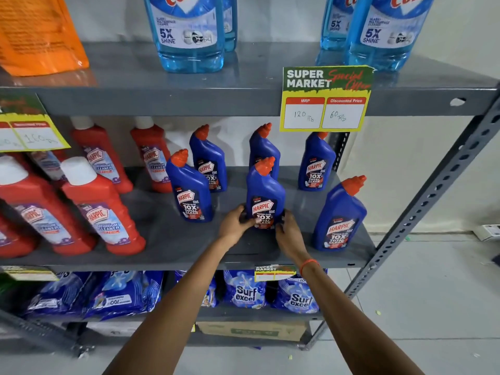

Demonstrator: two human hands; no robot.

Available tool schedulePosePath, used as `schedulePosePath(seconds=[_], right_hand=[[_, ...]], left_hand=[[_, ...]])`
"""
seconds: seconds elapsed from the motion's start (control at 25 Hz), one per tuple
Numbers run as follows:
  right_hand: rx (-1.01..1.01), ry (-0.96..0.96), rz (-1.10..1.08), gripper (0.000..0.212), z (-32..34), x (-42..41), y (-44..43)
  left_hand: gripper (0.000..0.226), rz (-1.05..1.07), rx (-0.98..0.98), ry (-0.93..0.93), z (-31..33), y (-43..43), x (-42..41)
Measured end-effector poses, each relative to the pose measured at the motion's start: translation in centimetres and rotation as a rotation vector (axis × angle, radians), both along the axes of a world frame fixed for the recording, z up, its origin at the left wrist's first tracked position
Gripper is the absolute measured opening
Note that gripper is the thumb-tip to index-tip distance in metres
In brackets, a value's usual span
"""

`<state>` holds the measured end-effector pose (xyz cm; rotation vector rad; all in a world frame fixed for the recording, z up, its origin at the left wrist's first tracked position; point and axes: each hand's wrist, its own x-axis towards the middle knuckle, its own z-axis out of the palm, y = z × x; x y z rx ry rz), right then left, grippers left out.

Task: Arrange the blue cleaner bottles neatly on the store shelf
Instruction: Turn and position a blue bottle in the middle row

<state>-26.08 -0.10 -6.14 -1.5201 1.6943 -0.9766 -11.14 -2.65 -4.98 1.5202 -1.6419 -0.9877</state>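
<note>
Several blue Harpic cleaner bottles with orange-red caps stand upright on the grey middle shelf. The middle front bottle is gripped at its base by both hands: my left hand on its left side, my right hand on its right side. Another front bottle stands to its left, and one stands near the shelf's right front corner. Three more stand behind: one at back left, one partly hidden behind the held bottle, one at back right.
Red Harpic bathroom cleaner bottles fill the shelf's left half. Light-blue glass cleaner bottles stand on the shelf above, where a price tag hangs from the edge. Surf Excel packs lie on the shelf below. A slotted upright borders the right side.
</note>
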Motion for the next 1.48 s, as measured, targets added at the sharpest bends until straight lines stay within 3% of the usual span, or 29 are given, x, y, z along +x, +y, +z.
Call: schedulePosePath(seconds=[0.32,0.72,1.16,1.32,1.4,1.48], right_hand=[[-0.078,0.055,0.002,0.043,-1.4,-0.3,3.5],[-0.04,0.104,-0.025,0.032,-0.9,0.0,3.8],[-0.051,-0.016,-0.131,0.031,-0.8,0.7,3.9],[-0.308,-0.189,-0.343,0.039,0.8,1.9,5.5],[-0.479,-0.202,-0.401,0.051,2.8,3.0,6.1],[-0.611,-0.215,-0.376,0.054,5.0,4.5,6.6]], left_hand=[[0.044,-0.022,-0.056,0.024,-0.9,3.8,0.2],[0.046,-0.018,-0.03,0.029,-0.8,5.1,0.3],[0.045,-0.015,-0.018,0.057,-0.4,5.7,0.2],[0.066,-0.004,-0.009,0.106,0.2,6.5,0.1],[0.075,0.057,-0.112,0.08,1.3,6.9,0.0],[0.068,0.157,-0.278,0.095,2.9,7.4,0.0]])
